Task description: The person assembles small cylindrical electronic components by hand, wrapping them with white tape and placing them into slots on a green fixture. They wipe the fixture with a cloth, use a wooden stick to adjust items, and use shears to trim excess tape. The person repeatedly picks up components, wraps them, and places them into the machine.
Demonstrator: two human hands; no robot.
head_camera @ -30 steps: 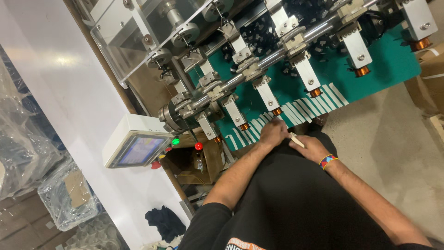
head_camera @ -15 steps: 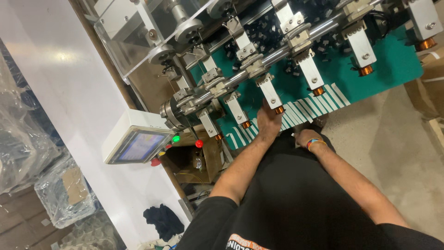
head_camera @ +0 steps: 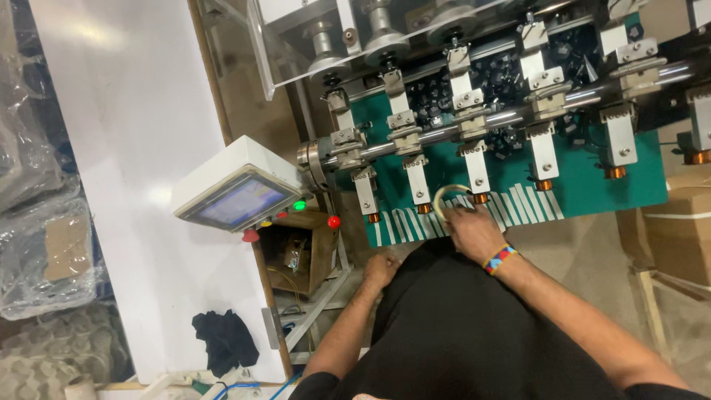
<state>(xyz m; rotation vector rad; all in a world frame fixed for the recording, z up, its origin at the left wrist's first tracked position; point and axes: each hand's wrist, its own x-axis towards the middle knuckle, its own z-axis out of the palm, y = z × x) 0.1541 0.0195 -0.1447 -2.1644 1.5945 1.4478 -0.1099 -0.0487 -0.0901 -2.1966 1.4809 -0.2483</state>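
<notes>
My right hand, with a beaded band on its wrist, grips a pale roll of tape at the lower edge of the green plate of a winding machine. The roll sits just under a white spindle arm with a copper coil. Several white tape strips hang along the plate's edge beside that hand. My left hand is a closed fist low against my black shirt, away from the machine, with nothing visible in it.
A row of white spindle arms on a steel shaft crosses the plate. A small control box with a screen and red and green buttons stands at the left. A cardboard box sits at the right, and a white panel at the left.
My left hand has dropped from the plate's edge down to my shirt. My right hand has moved up to the plate and now holds the tape roll.
</notes>
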